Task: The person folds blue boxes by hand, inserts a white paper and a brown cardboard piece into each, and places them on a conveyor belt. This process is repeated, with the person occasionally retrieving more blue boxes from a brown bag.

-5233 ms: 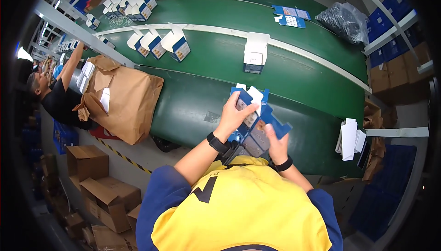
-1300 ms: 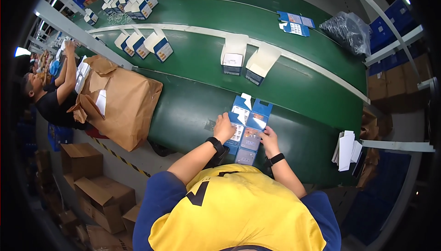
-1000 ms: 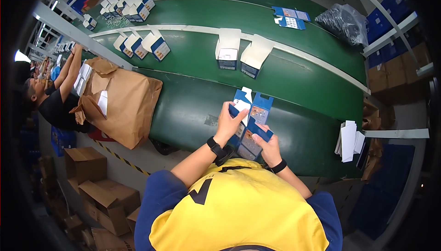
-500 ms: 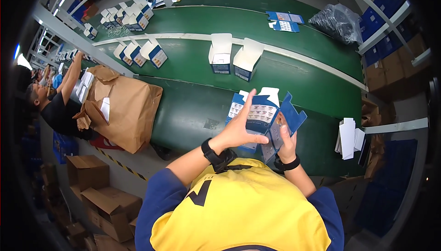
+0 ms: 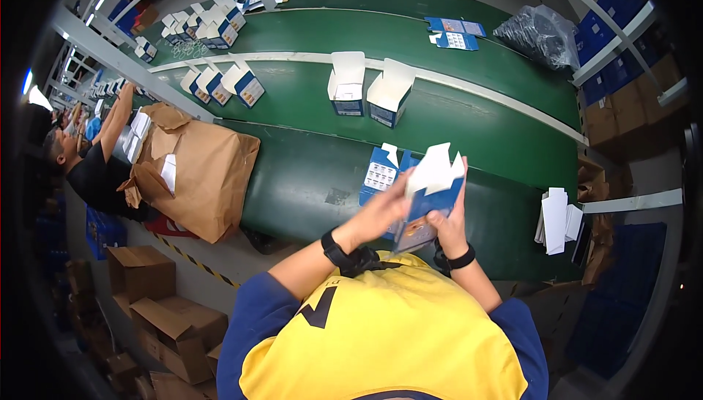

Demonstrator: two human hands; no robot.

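Just in front of my chest I hold a blue printed carton [image 5: 433, 201], tilted, with its white inner flaps sticking up at the top. My right hand [image 5: 451, 223] grips its right side, thumb across the front panel. Against its left side is my left hand [image 5: 386, 212], slightly blurred, the fingers closed on the edge. The lower end of the carton is smeared by motion. Beside and partly beneath my left hand, a flat blue-and-white carton blank [image 5: 378, 177] lies on the green work surface [image 5: 307, 180].
Two opened cartons [image 5: 347, 92] stand on the belt [image 5: 461, 107] ahead, with several more to the left. A large brown paper bag [image 5: 212, 173] is at left, near a co-worker [image 5: 99, 173]. White folded card pieces [image 5: 554, 221] lie at right.
The carton has gone from a spread, partly flattened shape to a squared-up one with its white flaps upright. My left hand has closed from spread fingers onto its side.
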